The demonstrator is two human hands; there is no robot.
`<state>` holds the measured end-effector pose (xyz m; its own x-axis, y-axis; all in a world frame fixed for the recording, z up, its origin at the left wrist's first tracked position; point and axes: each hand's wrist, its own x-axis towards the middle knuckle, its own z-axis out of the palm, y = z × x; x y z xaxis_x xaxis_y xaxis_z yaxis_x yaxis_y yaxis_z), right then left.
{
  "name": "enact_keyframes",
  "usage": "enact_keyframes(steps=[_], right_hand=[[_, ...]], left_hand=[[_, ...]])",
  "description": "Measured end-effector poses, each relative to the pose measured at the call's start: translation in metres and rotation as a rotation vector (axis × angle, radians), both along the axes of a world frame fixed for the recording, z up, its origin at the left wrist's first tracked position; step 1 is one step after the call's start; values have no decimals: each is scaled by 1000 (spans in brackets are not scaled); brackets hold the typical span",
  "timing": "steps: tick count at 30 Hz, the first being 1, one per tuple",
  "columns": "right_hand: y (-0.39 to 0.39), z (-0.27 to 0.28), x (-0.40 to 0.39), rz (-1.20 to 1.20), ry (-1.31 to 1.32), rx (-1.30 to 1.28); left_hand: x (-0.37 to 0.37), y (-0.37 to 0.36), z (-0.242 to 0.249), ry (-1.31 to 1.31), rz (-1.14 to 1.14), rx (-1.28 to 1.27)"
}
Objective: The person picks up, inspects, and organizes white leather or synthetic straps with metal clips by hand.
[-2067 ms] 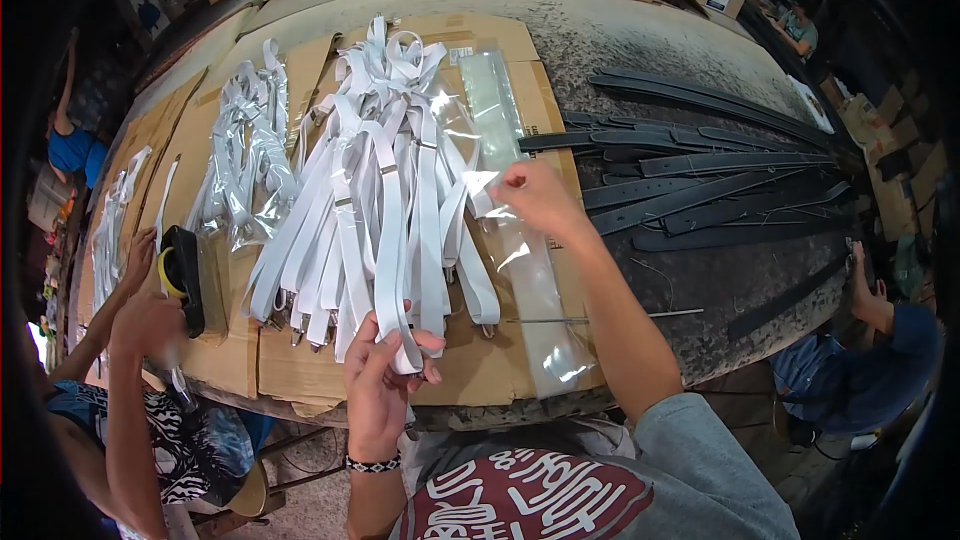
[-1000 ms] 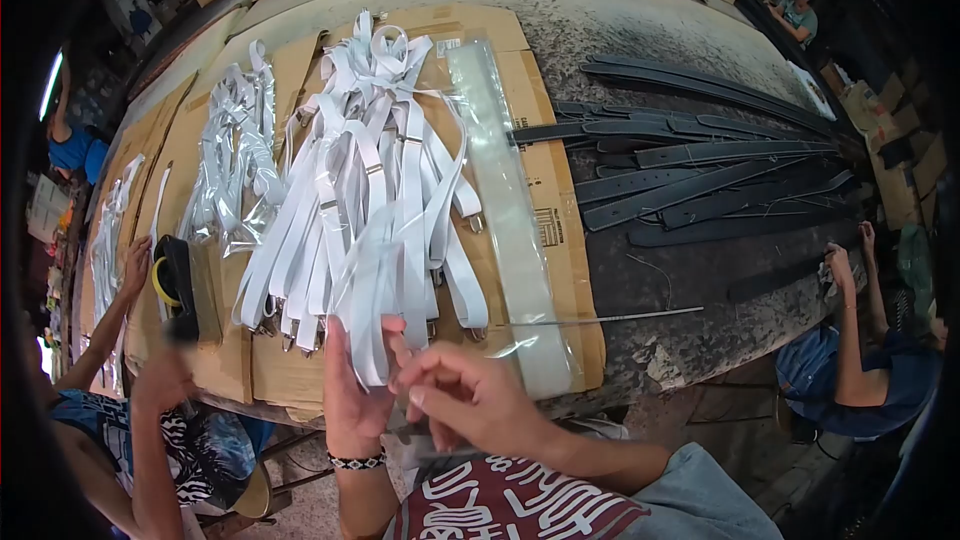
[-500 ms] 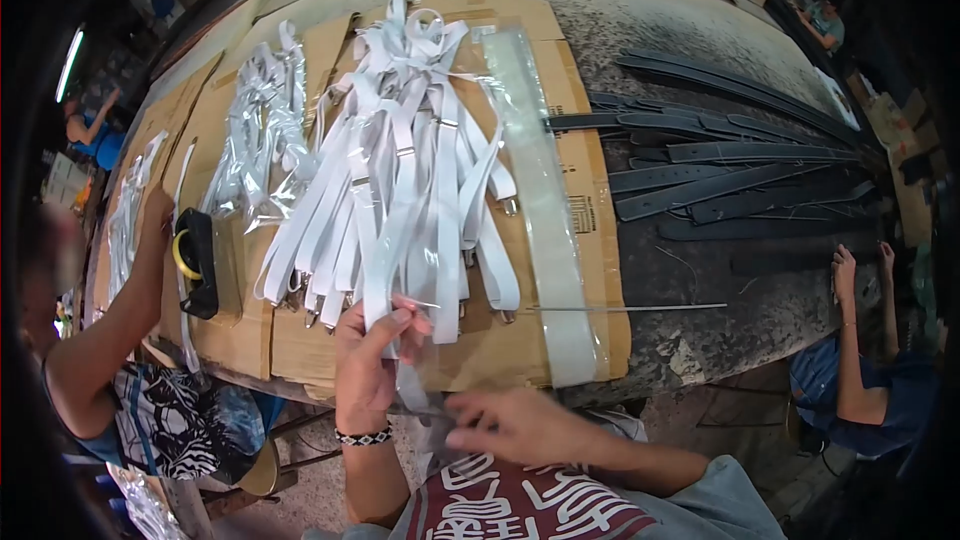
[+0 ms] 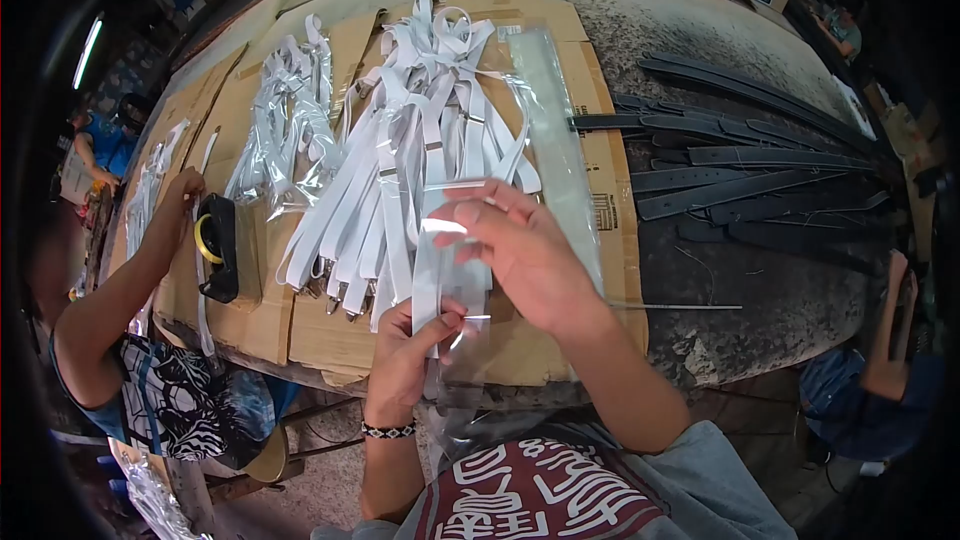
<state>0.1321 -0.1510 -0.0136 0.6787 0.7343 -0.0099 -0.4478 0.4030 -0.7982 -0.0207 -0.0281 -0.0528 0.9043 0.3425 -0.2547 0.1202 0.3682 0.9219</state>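
Observation:
A heap of white elastic straps with metal clips lies on cardboard in front of me. My left hand, with a patterned bracelet at the wrist, is closed on a white strap and a clear plastic bag near the table's front edge. Above and to the right of it, my right hand pinches the bag's upper part in front of the straps. The bag's lower end hangs down toward my shirt.
Clear sleeves lie right of the heap, black straps beyond them. A tape dispenser and bagged white straps are on the left. A co-worker's arm reaches in there; another person's arm is at right.
My right hand has moved up from the table's front edge to the front of the strap heap, with the plastic raised. The camera view has shifted slightly left.

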Motion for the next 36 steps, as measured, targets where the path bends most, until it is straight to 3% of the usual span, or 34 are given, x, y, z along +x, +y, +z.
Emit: enact_keyframes(steps=[13,16,19,22,24,27,29,32,36], right_hand=[[-40,26,10,-390,-98,7],[-62,17,2,-244,-55,27],[-59,7,-23,-286,-217,-255],[-38,-26,-41,-286,-481,-363],[-22,-27,-54,-284,-452,-361],[-11,-36,-63,-286,-519,-419],[-7,-37,-66,-305,-533,-386],[3,-44,-71,-309,-341,-186],[-13,-30,-60,-112,-562,-412]], left_hand=[[-1,-2,-5,16,-25,87],[-2,4,-9,-64,50,14],[-3,11,-10,-116,57,-35],[-2,8,-3,-181,26,-52],[3,-3,4,-230,46,3],[6,-11,8,-39,187,154],[8,-9,5,-60,218,107],[7,-7,3,-77,240,142],[6,-6,-2,-53,243,109]])
